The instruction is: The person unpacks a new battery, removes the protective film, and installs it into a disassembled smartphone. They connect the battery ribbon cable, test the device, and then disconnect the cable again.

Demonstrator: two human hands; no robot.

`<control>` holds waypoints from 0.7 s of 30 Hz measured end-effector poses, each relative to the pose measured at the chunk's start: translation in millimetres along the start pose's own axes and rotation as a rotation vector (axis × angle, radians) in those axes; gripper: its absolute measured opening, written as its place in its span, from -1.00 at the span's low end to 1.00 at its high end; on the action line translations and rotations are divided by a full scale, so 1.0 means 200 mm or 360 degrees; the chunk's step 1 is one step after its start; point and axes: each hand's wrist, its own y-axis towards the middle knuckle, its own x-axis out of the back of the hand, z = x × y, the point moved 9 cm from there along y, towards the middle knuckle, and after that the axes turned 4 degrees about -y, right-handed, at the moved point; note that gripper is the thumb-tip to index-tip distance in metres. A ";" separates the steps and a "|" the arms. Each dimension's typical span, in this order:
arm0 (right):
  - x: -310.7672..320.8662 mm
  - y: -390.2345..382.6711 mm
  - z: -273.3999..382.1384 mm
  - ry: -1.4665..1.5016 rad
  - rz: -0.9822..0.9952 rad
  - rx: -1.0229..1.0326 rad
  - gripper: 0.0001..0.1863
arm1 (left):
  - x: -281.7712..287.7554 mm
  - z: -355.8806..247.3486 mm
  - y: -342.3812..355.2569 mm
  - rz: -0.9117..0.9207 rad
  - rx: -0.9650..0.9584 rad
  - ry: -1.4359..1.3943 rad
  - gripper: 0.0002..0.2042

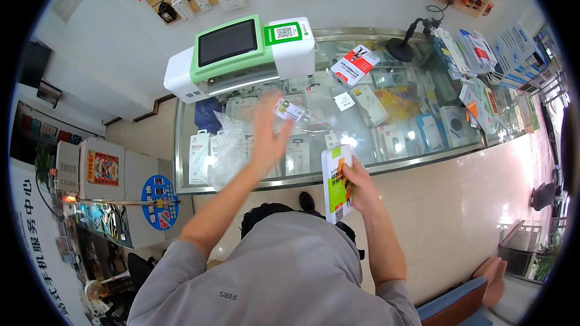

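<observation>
The right hand (360, 186) had its grip closed around the right edge of a flat white box with a green, orange-patterned face (333, 175), thumb pressed on the front. The box was upright, slightly tilted, at the near metal edge of the glass-topped, metal-framed surface (417, 156). The left hand (270, 134) was over that surface with its grip spread, thumb apart from the fingers and nothing visible in it; motion blur made the fingertips hard to read, so whether they touched anything could not be told.

Just right of the left hand lay a small white printed label (290, 110). Left of it, a crumpled clear plastic bag (229, 152) partly hid the packages underneath. Behind the left hand, a white-and-green machine with a dark screen (228, 43) blocked part of the far side. Farther right lay a red-and-white card (355, 64), near a black round-based stand (399, 50).
</observation>
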 end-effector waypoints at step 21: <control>-0.92 0.27 0.02 -0.2385 -0.0425 0.1363 -0.77 | -0.21 0.04 -0.75 0.0441 0.1868 -0.2602 -0.27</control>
